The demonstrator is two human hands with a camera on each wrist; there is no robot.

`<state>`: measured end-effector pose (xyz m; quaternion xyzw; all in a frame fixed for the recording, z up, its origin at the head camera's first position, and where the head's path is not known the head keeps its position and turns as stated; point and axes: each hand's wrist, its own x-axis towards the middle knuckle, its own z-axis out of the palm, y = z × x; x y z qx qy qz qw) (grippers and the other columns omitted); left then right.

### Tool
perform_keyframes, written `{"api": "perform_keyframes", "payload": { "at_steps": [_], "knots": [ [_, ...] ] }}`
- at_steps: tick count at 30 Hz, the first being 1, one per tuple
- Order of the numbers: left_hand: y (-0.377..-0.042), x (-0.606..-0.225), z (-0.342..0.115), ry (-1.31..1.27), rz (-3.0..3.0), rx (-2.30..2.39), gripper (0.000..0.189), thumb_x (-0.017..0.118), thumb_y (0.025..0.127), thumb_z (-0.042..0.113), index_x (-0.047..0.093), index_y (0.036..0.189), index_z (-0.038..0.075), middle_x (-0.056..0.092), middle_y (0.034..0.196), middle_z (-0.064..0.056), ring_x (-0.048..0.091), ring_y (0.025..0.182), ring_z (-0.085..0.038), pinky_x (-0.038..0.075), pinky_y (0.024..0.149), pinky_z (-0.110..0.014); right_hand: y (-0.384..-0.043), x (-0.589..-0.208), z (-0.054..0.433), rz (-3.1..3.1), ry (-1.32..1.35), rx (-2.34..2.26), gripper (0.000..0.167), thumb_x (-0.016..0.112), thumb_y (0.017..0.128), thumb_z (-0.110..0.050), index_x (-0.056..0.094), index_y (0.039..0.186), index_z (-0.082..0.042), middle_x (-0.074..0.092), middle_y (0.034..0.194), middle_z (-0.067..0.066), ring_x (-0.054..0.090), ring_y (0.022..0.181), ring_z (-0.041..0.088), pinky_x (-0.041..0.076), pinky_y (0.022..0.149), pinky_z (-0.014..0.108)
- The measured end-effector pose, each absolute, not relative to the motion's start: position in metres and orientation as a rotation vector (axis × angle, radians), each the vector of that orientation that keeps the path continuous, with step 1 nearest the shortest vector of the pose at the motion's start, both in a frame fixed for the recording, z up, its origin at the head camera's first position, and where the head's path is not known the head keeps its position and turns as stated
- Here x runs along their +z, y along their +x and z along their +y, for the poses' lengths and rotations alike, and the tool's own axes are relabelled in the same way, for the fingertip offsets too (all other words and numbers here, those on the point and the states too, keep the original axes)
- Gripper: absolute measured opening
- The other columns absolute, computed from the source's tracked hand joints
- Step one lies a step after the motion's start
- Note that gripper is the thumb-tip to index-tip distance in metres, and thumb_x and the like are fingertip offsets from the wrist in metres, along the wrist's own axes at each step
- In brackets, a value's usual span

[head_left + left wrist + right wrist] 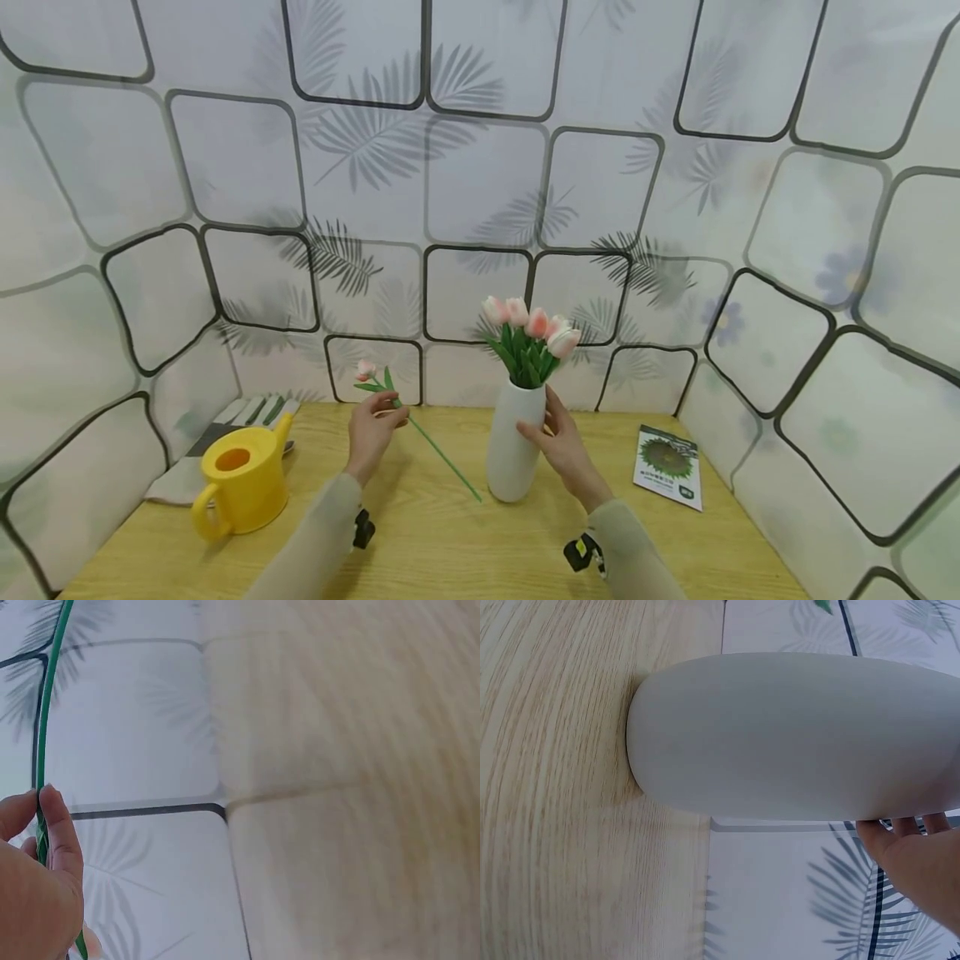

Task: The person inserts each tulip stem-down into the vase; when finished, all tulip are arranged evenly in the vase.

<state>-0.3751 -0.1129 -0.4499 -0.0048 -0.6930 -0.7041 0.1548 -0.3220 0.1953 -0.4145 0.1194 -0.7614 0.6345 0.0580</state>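
Note:
Between thumb and fingertips, my left hand (371,432) pinches the green stem of a single pink-and-white artificial tulip (444,456). Its bloom points up and away to the left, and the bare stem end slants down toward the vase. The left wrist view shows the pinch on the stem (46,712) close up. A tall white vase (513,442) stands upright on the table, holding a bunch of pink tulips (536,325) with green leaves. My right hand (567,454) grips the vase's right side near the top, thumb in front; in the right wrist view its fingers touch the vase wall (780,735).
A yellow watering can (247,479) stands at the left, in front of a grey-and-white cloth (176,482) with several small tools or packets (258,410). On the right lies a seed packet (667,467) with a sunflower picture. Patterned curtains surround the wooden table (442,558).

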Motion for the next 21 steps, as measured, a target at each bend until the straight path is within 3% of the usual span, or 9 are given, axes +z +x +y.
{"api": "perform_keyframes", "payload": {
  "at_steps": [5,11,16,21],
  "knots": [
    [-0.371,-0.431,-0.109,-0.02,-1.905,-2.023,0.035,0.071,0.088,0.003,0.065,0.122,0.0,0.062,0.113,-0.023,0.067,0.076,-0.007,0.06,0.08,-0.036,-0.323,-0.415,0.196,-2.313,0.369,1.926,0.085,0.066,0.095,-0.021,0.011,0.159,-0.021,0.023,0.161,0.013,0.03,0.145,0.039,0.027,0.115,0.061],
    [-0.363,-0.401,-0.103,-0.029,-1.842,-1.975,0.033,0.071,0.088,0.003,0.067,0.121,0.001,0.062,0.113,-0.021,0.067,0.076,-0.007,0.059,0.07,-0.023,-0.325,-0.413,0.198,-2.323,0.365,1.92,0.084,0.065,0.096,-0.022,0.011,0.159,-0.022,0.023,0.162,0.013,0.029,0.145,0.04,0.026,0.116,0.061],
    [-0.353,-0.382,-0.096,-0.029,-1.793,-1.936,0.032,0.07,0.09,0.006,0.067,0.122,0.005,0.063,0.111,-0.014,0.065,0.078,-0.003,0.049,0.058,-0.016,-0.325,-0.415,0.201,-2.34,0.342,1.901,0.084,0.067,0.094,-0.026,0.013,0.158,-0.024,0.026,0.16,0.011,0.031,0.145,0.039,0.027,0.115,0.06],
    [-0.35,-0.37,-0.096,-0.079,-1.648,-1.96,0.034,0.071,0.088,0.002,0.066,0.122,0.003,0.062,0.108,-0.013,0.066,0.079,-0.006,0.056,0.063,-0.017,-0.326,-0.417,0.198,-2.333,0.359,1.904,0.084,0.068,0.094,-0.024,0.015,0.158,-0.024,0.027,0.16,0.011,0.032,0.144,0.038,0.027,0.116,0.06]
  ]
}}
